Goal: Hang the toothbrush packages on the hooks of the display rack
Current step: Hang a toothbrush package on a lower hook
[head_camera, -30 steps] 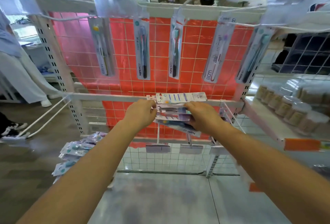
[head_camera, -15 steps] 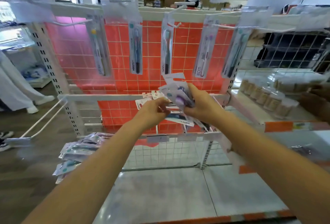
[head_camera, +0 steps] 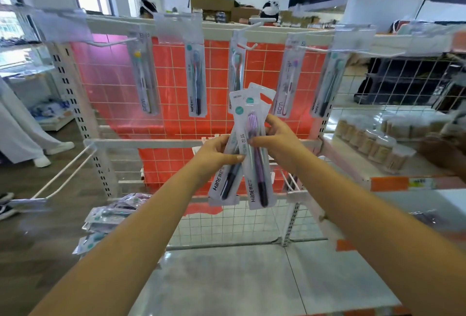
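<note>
We hold the toothbrush packages [head_camera: 253,154] upright, long axis near vertical, hang-tabs up; our left hand [head_camera: 216,155] and right hand [head_camera: 276,140] both pinch them mid-length.

Glossy clear plastic over printed card wraps the toothbrush packages [head_camera: 254,154] gripped between both hands; the ones hanging above the hands shine the same way. Behind the hands, the display rack [head_camera: 161,143] looks like white painted metal wire and perforated posts. Below the forearms, the base shelf [head_camera: 227,280] looks smooth and faintly reflective
</note>
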Tool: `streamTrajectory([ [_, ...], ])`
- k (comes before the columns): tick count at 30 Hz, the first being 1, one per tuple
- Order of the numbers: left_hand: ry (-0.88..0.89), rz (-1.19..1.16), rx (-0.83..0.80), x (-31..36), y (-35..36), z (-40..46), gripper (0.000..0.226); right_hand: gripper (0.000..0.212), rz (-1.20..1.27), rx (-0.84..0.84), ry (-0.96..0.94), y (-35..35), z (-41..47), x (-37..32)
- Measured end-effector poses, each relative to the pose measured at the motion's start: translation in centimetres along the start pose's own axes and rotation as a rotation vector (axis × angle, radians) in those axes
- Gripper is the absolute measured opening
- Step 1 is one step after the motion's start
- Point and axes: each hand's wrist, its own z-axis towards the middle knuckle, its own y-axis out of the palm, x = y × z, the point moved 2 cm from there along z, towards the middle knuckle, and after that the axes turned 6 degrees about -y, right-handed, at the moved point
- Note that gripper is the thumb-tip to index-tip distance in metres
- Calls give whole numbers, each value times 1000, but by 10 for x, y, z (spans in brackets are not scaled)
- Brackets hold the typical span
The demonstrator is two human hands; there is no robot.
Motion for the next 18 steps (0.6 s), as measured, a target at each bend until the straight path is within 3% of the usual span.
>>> streamTrajectory([
  [4, 12, -84, 21, -1, 0, 0, 33, 40, 25, 66, -36, 3, -2, 3],
  [9, 15, -205, 164, -2, -3, 6, 32, 11, -90, 185, -116, 12, -4, 8],
  [18, 6, -214, 291, 0, -35, 2, 34, 1, -11, 238, 4, 3, 5, 13],
])
